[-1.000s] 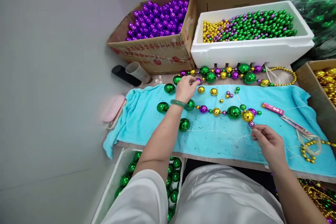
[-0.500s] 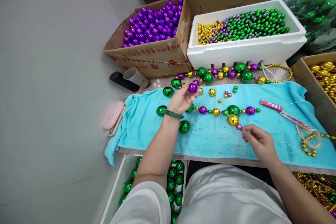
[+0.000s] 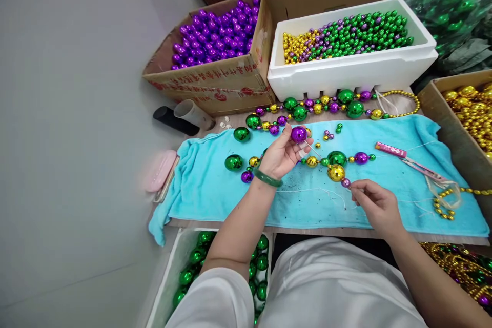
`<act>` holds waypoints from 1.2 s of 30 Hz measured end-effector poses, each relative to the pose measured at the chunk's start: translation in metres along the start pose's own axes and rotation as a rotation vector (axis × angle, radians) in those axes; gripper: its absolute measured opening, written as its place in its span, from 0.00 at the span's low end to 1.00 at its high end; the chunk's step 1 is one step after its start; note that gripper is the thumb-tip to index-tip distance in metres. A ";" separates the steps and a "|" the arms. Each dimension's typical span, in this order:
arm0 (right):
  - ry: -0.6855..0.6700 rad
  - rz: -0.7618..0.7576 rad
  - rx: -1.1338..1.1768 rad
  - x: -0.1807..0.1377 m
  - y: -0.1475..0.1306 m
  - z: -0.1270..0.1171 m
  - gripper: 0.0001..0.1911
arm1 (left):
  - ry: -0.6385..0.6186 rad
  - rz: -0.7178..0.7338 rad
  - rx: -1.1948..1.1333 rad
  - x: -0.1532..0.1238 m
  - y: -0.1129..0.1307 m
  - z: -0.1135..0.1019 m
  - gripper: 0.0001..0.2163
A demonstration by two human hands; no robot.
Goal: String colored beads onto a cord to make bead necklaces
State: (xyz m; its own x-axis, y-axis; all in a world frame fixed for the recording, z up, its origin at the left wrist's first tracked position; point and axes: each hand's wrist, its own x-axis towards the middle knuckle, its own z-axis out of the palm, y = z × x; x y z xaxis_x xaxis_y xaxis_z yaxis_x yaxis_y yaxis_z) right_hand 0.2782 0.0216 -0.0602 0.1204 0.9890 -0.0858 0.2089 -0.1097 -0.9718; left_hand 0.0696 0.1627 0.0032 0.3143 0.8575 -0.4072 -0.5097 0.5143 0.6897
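My left hand, with a green bangle at the wrist, holds a shiny purple bead between thumb and fingers. A thin straight needle or taut thread runs from that bead down right to the string of beads on the towel. My right hand is closed in a pinch at a small pale purple bead, on the strung end beside a big gold bead. Just above sits a large green bead. The left hand hides part of the string.
A turquoise towel covers the table. Behind are a carton of purple beads and a white foam box of small beads. Pink-handled scissors lie right. A finished-looking bead strand runs along the back. Green balls fill a box below.
My left hand has moved right and slightly down with the purple bead, towards the strung beads. My right hand keeps its pinch at the pale purple bead. The view has shifted a little.
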 end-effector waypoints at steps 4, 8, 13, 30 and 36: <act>0.005 -0.007 0.001 0.000 0.001 -0.002 0.09 | 0.003 0.023 0.013 0.000 -0.002 0.002 0.16; 0.005 0.006 0.024 0.001 0.004 -0.002 0.09 | 0.008 0.018 0.013 0.002 -0.003 0.002 0.16; -0.001 0.018 0.035 0.001 0.008 -0.002 0.09 | 0.008 0.009 0.011 0.004 -0.005 -0.001 0.17; -0.001 0.093 0.080 0.010 0.028 0.002 0.12 | -0.135 0.204 0.214 -0.013 -0.031 0.016 0.17; -0.025 0.129 0.143 0.011 0.028 0.002 0.12 | -0.180 0.180 0.168 -0.012 -0.033 0.015 0.19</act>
State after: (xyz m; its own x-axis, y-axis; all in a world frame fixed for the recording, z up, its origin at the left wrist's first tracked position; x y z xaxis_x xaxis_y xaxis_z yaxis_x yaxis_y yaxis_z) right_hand 0.2835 0.0297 -0.0891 0.1130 0.9700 -0.2152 0.0529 -0.2221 -0.9736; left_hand 0.0947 0.1347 -0.0059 0.3752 0.9118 -0.1668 -0.4356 0.3323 0.8366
